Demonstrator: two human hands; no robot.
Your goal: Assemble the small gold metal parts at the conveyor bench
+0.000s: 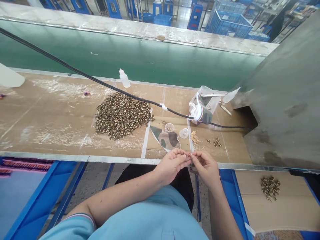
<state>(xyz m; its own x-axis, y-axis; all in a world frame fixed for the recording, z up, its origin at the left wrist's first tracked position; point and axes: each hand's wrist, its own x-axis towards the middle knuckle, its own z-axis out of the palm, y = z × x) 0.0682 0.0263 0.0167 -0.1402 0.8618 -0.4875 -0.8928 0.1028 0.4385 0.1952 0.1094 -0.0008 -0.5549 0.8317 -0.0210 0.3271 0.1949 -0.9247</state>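
The cardboard-covered counter (62, 133) carried a heap of patterned beads (123, 115) near its middle. Just over its near edge, the left hand (171, 166) and right hand (205, 166) pinched a tiny piece (188, 155), too small to identify, between their fingertips, below a pile of pale beads (194, 137).

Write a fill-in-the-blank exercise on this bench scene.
The left hand and right hand meet at their ____.
The big heap of beads lies to the ____ of the camouflage cloth.
The crates beyond the bench are ____.
The cable crossing the bench is ____.

Missing words: fingertips; left; blue; black.
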